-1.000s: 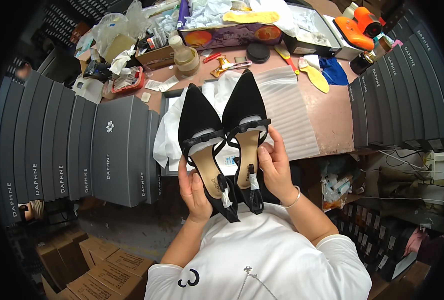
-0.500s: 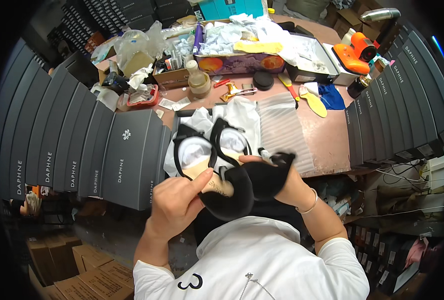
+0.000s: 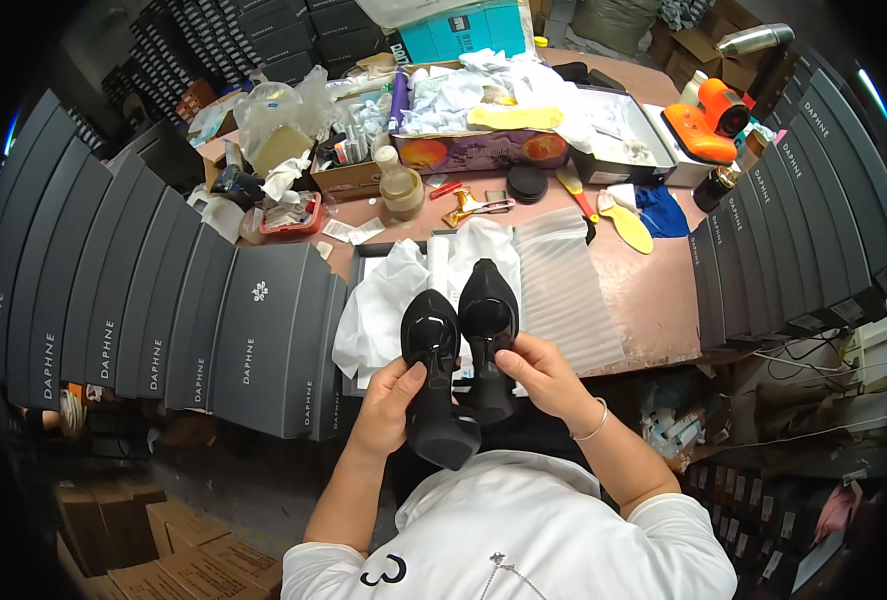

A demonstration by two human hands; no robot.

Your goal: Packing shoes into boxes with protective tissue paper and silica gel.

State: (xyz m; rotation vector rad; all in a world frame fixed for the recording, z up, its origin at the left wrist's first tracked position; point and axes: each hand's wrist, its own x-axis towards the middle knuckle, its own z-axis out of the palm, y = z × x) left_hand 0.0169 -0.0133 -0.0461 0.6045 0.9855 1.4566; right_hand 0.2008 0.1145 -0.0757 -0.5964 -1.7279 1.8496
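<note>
both glossy black high-heeled shoes (image 3: 430, 328) run lengthwise up mid-frame between left hand (image 3: 385, 408) and right hand (image 3: 546, 374), fingers closed round one each, so neither hand's nearer tbh

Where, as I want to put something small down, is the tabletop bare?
The tabletop is bare between the translucent sheet and right grey boxes, nearer than the yellow insole. The back is crowded with cartons and a bottle; the left hand and right hand hold black shoes over the middle.
</note>
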